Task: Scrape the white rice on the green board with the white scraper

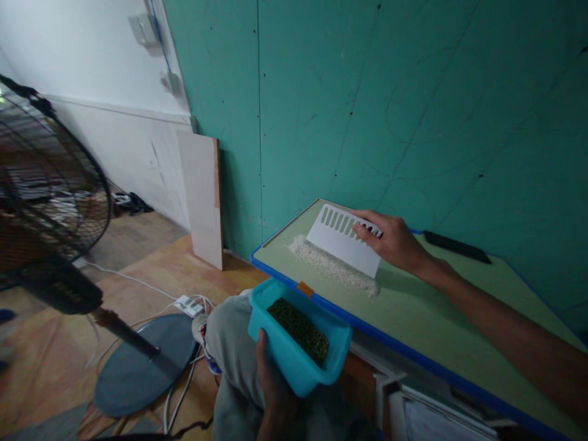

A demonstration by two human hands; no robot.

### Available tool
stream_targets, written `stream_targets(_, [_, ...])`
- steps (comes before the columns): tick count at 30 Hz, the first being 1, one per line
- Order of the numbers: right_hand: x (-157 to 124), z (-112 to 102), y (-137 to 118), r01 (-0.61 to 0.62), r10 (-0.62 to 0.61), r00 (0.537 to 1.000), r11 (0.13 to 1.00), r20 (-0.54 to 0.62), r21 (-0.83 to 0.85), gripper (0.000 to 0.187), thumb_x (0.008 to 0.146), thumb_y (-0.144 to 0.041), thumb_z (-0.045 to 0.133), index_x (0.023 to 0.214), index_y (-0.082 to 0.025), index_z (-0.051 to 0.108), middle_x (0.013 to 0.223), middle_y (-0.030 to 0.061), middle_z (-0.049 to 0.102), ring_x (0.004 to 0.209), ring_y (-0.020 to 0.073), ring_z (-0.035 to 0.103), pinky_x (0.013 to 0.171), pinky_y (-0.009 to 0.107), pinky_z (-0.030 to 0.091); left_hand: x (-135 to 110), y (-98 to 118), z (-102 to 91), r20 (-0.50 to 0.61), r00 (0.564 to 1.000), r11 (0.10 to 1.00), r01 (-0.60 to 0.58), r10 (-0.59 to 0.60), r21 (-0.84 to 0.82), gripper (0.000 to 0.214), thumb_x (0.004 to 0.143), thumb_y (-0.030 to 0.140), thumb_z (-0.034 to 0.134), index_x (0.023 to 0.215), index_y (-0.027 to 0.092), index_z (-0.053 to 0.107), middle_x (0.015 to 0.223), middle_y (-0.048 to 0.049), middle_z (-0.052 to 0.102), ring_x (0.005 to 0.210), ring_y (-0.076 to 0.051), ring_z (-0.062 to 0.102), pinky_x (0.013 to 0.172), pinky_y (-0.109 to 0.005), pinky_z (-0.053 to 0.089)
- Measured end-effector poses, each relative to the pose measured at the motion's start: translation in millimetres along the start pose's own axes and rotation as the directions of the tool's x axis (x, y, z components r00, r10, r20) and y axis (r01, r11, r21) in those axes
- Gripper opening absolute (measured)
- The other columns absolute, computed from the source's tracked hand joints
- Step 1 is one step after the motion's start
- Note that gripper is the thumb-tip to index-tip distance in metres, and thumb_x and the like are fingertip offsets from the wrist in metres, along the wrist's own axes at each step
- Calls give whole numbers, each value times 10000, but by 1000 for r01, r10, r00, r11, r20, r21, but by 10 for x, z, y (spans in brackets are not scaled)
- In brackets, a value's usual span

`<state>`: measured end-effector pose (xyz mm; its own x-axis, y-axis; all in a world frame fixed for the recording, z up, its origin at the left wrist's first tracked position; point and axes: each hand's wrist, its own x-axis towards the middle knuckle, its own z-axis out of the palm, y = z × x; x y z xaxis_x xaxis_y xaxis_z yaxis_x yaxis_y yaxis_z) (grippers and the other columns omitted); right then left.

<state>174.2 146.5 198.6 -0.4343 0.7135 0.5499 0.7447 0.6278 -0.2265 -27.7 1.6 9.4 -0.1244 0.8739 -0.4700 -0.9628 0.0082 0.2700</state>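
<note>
My right hand (390,239) grips a white plastic scraper (342,242) with a row of slots along its upper part. The scraper's lower edge stands on the tabletop (413,312), right behind a long heap of white grains (333,269) that look like rice. Below the table's near edge, my left hand (275,380) is closed on the side of a turquoise plastic container (280,334). Small green grains (301,327) lie in the bottom of the container. Its far rim is close under the blue table edge; I cannot tell whether they touch.
A black bar-shaped object (457,246) lies at the table's back edge, by the green wall (413,110). On the left stands a fan (50,184) with a round base (147,361). A power strip (188,305) and cables are on the floor. A board (202,196) leans against the wall.
</note>
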Motion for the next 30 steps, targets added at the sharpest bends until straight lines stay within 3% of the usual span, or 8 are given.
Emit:
stream_targets(4, [3, -13, -46, 19, -20, 1000, 1000, 23, 15, 343, 967, -345, 511, 1233, -190, 662, 1182, 93, 711, 995, 244, 695, 851, 373, 544, -29, 20, 46, 8, 1000, 999, 27, -27, -22, 557, 909, 461, 563, 1409, 217, 544, 1098, -96, 765, 1019, -291, 710, 1025, -449, 473])
stream_targets(8, [0, -18, -61, 47, -48, 998, 998, 47, 31, 333, 959, -315, 530, 1228, -189, 680, 1186, 86, 714, 1003, 239, 694, 864, 371, 541, -27, 23, 52, -26, 999, 1000, -27, 27, 12, 559, 904, 456, 576, 1406, 211, 546, 1081, -101, 769, 975, -294, 721, 1004, -457, 489])
stream_targets(18, [2, -60, -116, -1, -2, 1000, 994, 28, 106, 342, 939, -328, 570, 1223, -186, 695, 1059, 62, 748, 838, 190, 714, 699, 279, 547, -34, 25, 37, -51, 999, 999, 7, -8, -33, 534, 898, 461, 593, 1384, 241, 574, 1062, -86, 774, 945, -276, 729, 966, -441, 520])
stream_targets(30, [-61, 29, -290, 84, -106, 989, 977, 106, 198, 309, 948, -309, 556, 1202, -187, 683, 1110, 51, 733, 928, 174, 694, 790, 254, 524, 28, 9, -43, -30, 999, 999, -15, 14, -41, 508, 892, 448, 610, 1359, 250, 601, 1114, -84, 763, 1034, -286, 704, 996, -442, 500])
